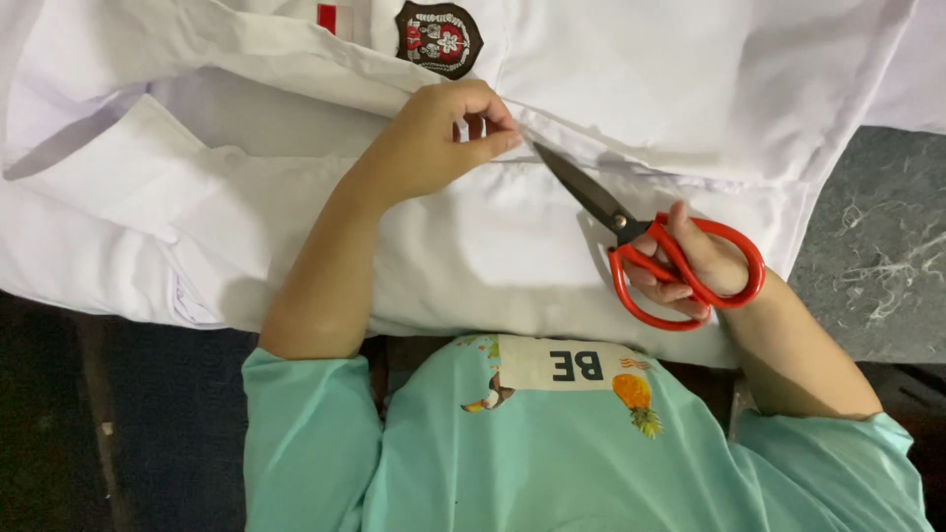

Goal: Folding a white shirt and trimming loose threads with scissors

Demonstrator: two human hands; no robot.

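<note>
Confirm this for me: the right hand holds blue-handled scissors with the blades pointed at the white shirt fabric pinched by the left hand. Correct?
Not quite: the scissors have red handles, not blue. The head view shows the right hand holding them, blades pointed at the white shirt fabric pinched by the left hand.

Setting: home sewing or tailoring spot.
Evidence: white uniform shirt [473, 227] with sewn badge [439, 37], red-handled scissors [650, 246], loose thread scraps [882, 246] on grey surface [877, 325].

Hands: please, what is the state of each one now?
Left hand: fingers pinched shut on the white shirt.
Right hand: closed through the red handles of the scissors, holding them.
</note>
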